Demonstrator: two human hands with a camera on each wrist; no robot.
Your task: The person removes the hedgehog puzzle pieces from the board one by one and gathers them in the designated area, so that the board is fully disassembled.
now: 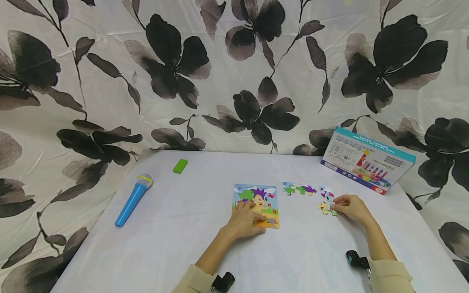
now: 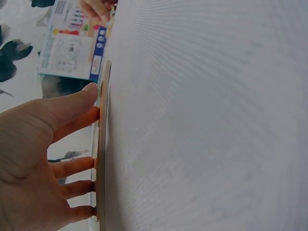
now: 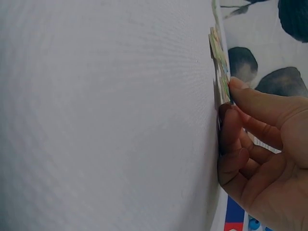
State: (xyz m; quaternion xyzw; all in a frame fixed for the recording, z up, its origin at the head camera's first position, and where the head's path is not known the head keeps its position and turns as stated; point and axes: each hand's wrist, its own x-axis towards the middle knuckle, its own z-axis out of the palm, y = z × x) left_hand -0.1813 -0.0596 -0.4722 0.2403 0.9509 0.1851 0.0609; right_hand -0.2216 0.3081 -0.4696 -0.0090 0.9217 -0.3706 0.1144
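A square jigsaw puzzle [image 1: 271,197] with a cartoon figure with purple hair lies at the table's middle. My left hand [image 1: 244,221] rests on it, fingertips pressing its surface; in the left wrist view the hand [image 2: 43,144] is spread over the thin board [image 2: 101,168]. To the right, my right hand [image 1: 352,208] pinches the edge of a puzzle piece [image 1: 333,212] between thumb and fingers, low over the cloth. Touching or overlapping that piece are other loose pieces [image 1: 326,194]. Two more puzzle pieces [image 1: 305,189] lie between the board and this cluster.
A box [image 1: 368,160] with a blue top edge stands at the back right. On the left lie a blue toy microphone [image 1: 133,200] and a green block [image 1: 180,166]. A floral curtain [image 1: 220,81] hangs behind the white-covered table [image 1: 165,244].
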